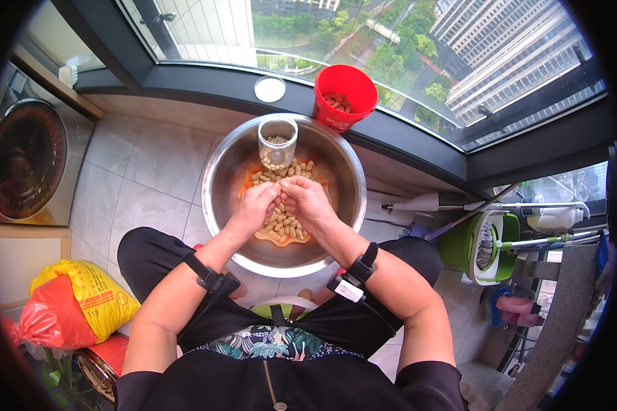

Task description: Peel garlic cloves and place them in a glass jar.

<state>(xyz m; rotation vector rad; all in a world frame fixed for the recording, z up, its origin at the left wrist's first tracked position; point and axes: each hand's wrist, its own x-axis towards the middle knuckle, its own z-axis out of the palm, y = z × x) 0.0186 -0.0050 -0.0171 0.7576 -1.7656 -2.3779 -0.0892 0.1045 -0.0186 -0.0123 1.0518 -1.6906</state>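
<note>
Over a large stainless steel basin, my left hand and my right hand meet at the fingertips. Both are pinched together on something small, probably a peanut, mostly hidden by the fingers. Below them, unshelled peanuts lie on an orange scalloped tray or cloth in the basin. A clear jar, partly filled with shelled peanuts, stands at the basin's far side. Just beyond the rim, on the window ledge, a red bucket holds reddish-brown pieces.
A round white lid lies on the window ledge. At the right stand a green mop bucket and mop handles. A yellow bag and a red bag are at the lower left, below a front-loading washing machine.
</note>
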